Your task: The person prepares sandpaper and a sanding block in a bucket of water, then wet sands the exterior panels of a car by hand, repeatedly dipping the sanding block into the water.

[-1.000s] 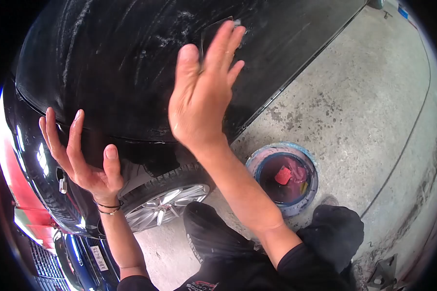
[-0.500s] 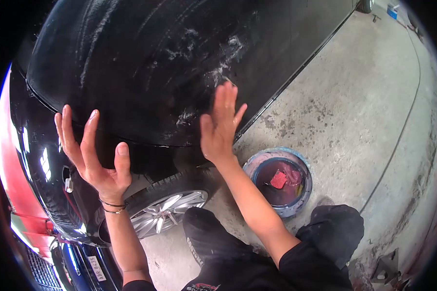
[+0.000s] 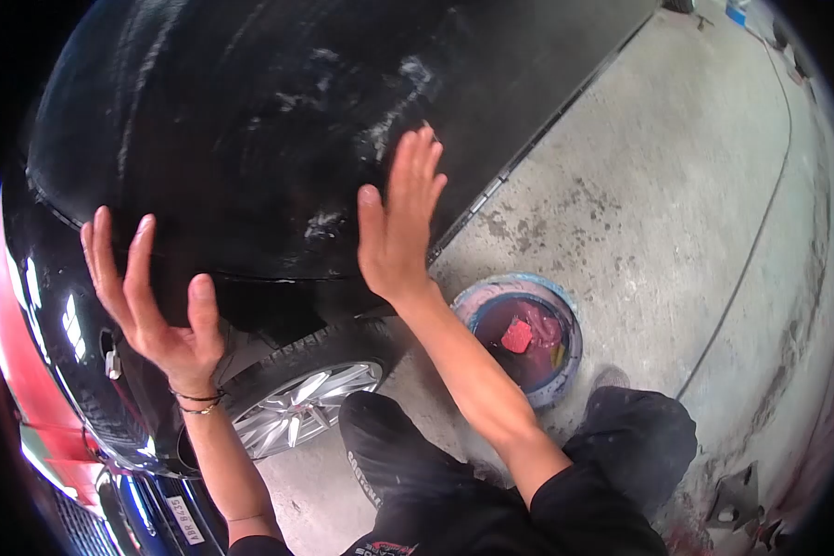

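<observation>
A large black car panel fills the upper left, dull and marked with whitish smears and streaks. My right hand is over its near edge, fingers stretched towards the smears and thumb apart. Whether its fingertips touch the surface I cannot tell. Nothing shows in that hand. Farther left, my left hand is raised near the panel's corner, fingers spread and nothing held, with thin dark bands on the wrist. Below the panel is a wheel with silver spokes.
A bucket of murky liquid stands on the concrete floor by my legs, with a red sponge in it. A cable runs along the floor at right. Behind the car on the left are red bodywork and a licence plate.
The view has shifted, so the panel, wheel and bucket appear farther left. My right hand has moved up and left in view, its thumb wider apart. The left hand stays spread.
</observation>
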`<control>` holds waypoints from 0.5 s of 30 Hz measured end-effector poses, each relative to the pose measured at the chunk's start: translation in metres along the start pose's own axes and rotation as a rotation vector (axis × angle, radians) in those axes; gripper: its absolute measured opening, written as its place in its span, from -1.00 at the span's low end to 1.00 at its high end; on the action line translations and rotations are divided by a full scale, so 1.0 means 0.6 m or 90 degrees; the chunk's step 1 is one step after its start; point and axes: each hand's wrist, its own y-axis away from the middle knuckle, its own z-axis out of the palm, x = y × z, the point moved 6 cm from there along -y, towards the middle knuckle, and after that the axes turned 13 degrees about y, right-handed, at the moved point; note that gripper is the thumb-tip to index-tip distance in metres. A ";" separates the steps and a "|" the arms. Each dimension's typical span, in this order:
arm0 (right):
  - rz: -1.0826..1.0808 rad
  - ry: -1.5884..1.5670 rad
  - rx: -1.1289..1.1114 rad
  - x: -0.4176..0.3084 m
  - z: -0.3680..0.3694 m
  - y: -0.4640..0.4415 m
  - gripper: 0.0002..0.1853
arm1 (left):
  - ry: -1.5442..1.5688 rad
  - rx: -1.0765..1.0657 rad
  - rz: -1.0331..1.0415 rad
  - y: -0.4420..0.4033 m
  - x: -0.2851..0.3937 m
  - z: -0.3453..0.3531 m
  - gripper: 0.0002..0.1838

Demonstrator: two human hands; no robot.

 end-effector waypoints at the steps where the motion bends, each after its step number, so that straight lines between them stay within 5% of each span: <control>1: -0.009 -0.034 0.007 0.000 0.001 0.000 -0.20 | 0.006 0.006 0.003 -0.001 0.001 0.002 -0.42; 6: 0.036 0.054 0.005 0.052 -0.003 -0.043 -0.20 | 0.003 0.011 -0.006 0.002 -0.004 0.005 -0.41; 11: 0.173 0.043 0.106 0.152 -0.102 -0.268 -0.19 | -0.037 -0.037 0.000 -0.001 -0.003 0.009 -0.41; 15: 0.052 0.067 0.103 0.101 -0.038 -0.163 -0.21 | -0.056 -0.040 -0.012 -0.002 0.001 0.010 -0.41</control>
